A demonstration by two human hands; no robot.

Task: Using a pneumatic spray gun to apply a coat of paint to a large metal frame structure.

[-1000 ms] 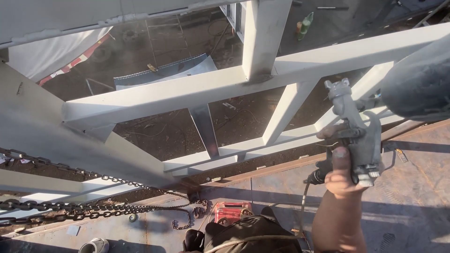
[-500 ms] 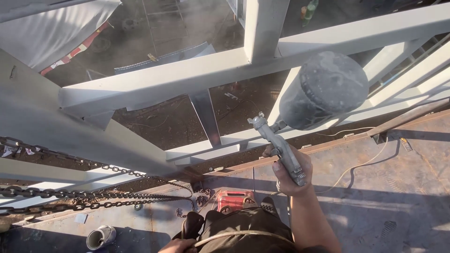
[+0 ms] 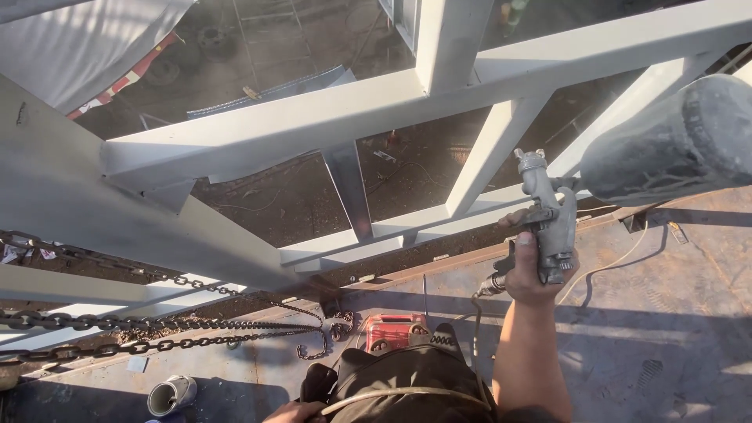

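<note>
Up here, looking down through the head camera, we are gripping a metal spray gun (image 3: pixel 548 223) in our right hand (image 3: pixel 531 270), fingers clenched round its handle, thumb lying up the back. The gun is standing upright just above the fist, its grey paint cup (image 3: pixel 677 141) jutting off to the right, close beside the white-painted steel truss (image 3: pixel 329 125). Our left hand (image 3: pixel 294 411) is barely showing at the bottom edge, resting by a hose (image 3: pixel 392 394) across our lap; we cannot tell its grasp. Chains (image 3: pixel 141 323) are hanging at left.
</note>
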